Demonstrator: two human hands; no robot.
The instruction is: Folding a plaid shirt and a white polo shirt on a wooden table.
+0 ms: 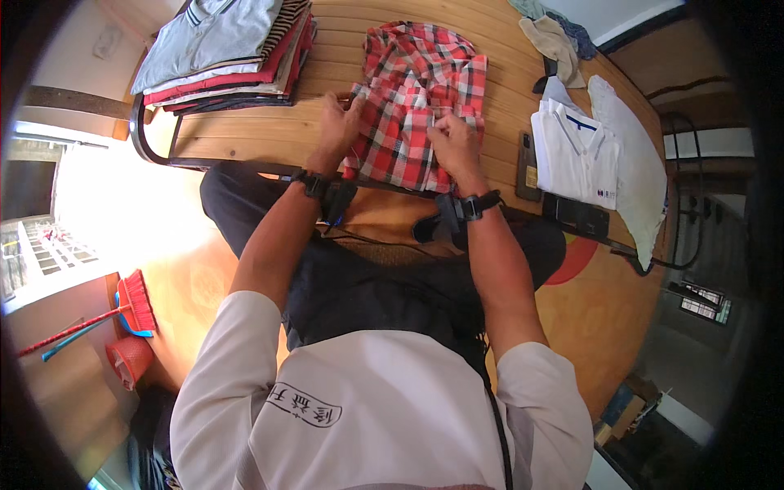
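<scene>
A red, black and white plaid shirt (407, 144) lies partly folded on the slatted wooden table (239, 138) in front of me. Its cloth is creased towards the far end. At the shirt's left edge is my left hand (339, 128), thumb and fingers against the cloth; whether they pinch it is unclear. My right hand (456, 144) rests over the right half of the shirt, with thumb and forefinger pinching a fold of it. Black straps with small devices circle both wrists.
Left on the table stands a stack of folded shirts (226, 55). To the right lie a folded white polo shirt (572, 159), a dark phone (527, 165), a black flat object (576, 214) and a white cloth (634, 165). More garments (554, 46) lie at the far right. A red broom (138, 300) leans at lower left.
</scene>
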